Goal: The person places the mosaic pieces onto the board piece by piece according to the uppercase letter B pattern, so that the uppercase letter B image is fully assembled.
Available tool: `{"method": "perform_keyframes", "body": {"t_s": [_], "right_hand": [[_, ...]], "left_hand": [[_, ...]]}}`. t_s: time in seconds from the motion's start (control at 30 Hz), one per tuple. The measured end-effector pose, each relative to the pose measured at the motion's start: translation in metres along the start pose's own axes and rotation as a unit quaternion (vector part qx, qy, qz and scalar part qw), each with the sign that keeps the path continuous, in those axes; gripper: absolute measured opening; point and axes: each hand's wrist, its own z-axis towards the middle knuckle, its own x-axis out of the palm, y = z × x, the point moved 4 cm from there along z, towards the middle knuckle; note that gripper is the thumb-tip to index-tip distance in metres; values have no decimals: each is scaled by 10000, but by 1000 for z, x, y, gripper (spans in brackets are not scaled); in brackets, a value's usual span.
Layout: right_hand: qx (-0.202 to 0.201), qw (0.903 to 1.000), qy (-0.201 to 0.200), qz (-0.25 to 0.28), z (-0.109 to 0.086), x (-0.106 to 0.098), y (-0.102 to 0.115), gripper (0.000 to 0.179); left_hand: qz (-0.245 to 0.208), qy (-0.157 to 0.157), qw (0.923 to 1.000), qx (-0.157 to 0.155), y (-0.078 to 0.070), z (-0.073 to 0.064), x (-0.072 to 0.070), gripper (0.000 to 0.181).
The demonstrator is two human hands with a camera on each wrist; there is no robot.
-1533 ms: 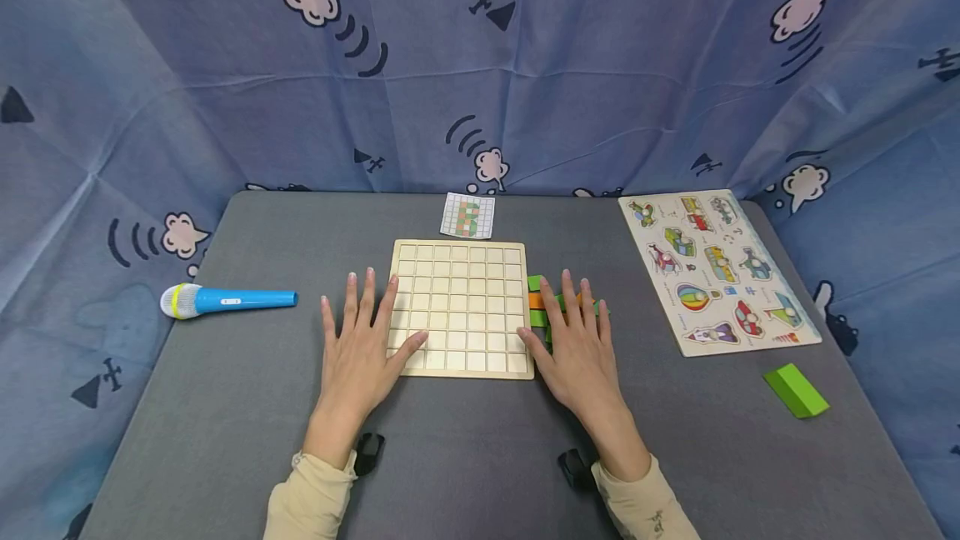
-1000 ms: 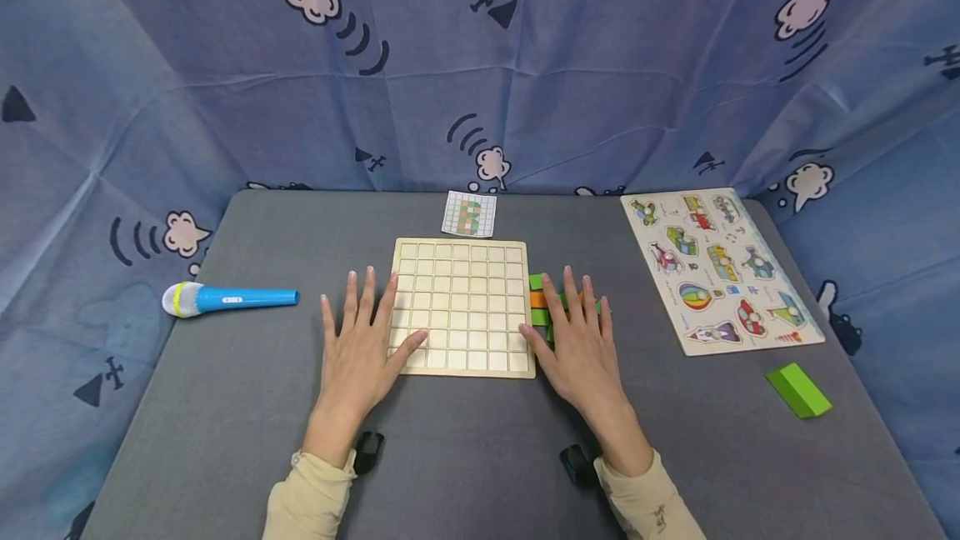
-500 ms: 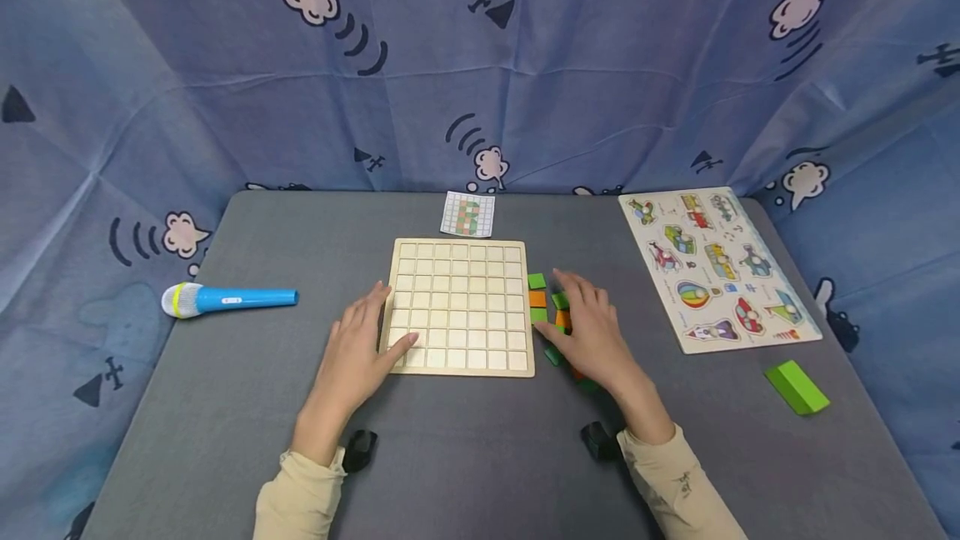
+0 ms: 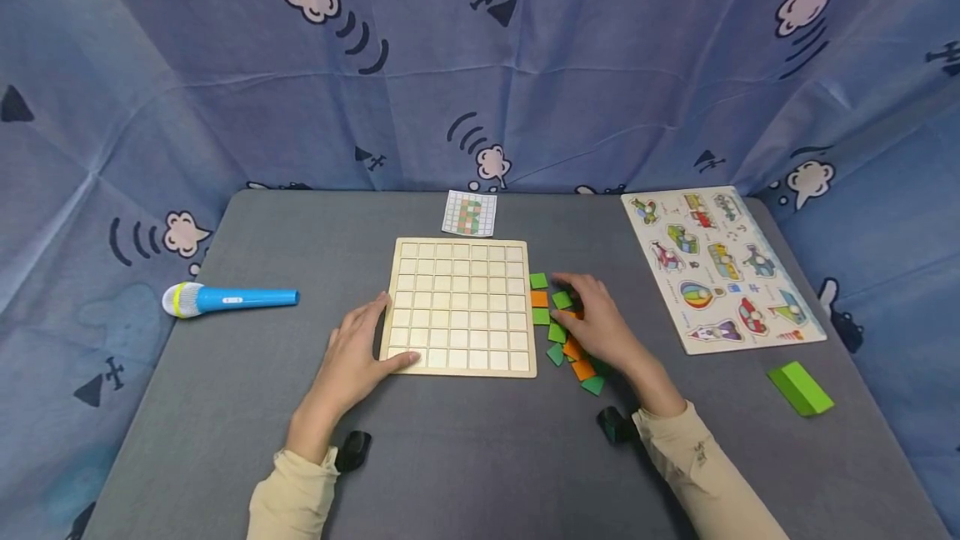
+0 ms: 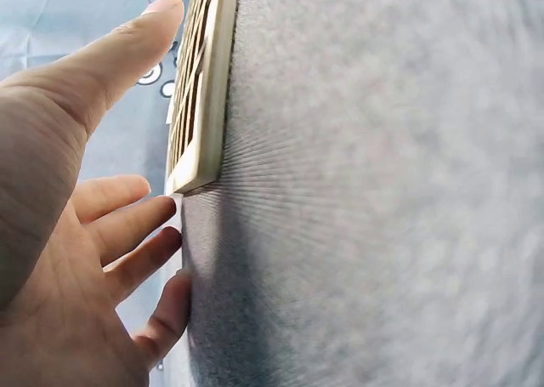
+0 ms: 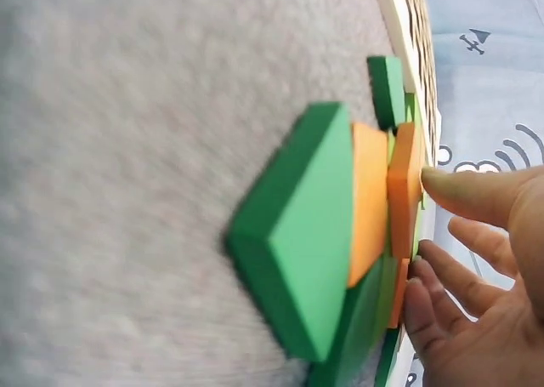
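Loosely, the left hand (image 4: 343,365) straddled the gridded board (image 4: 461,307) at eight o'clock, thumb above, fingers relaxed beside the edge, gripping nothing. Green and orange tiles (image 4: 557,332) lay on the bench (image 4: 465,457) from the board's three to four o'clock. Over them arched the right hand (image 4: 603,325), fingers slightly bent, thumb apart, clasping none.

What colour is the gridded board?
The board is pale cream, best seen in the head view.

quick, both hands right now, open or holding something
Left hand: open, at the left edge of the wooden grid board.
Right hand: open, fingers loosely bent at the orange and green tiles, none visibly held.
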Motion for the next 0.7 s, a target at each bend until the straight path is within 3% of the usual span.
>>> {"method": "perform_keyframes", "body": {"t_s": [0.37, 0.7], "right_hand": [[110, 9999, -65, 20, 8, -2, -1, 43], [134, 9997, -182, 103, 9, -1, 0, 38]], "left_hand": [[287, 72, 9994, 194, -5, -2, 2, 105], [480, 350, 9982, 114, -7, 0, 3, 103]]}}
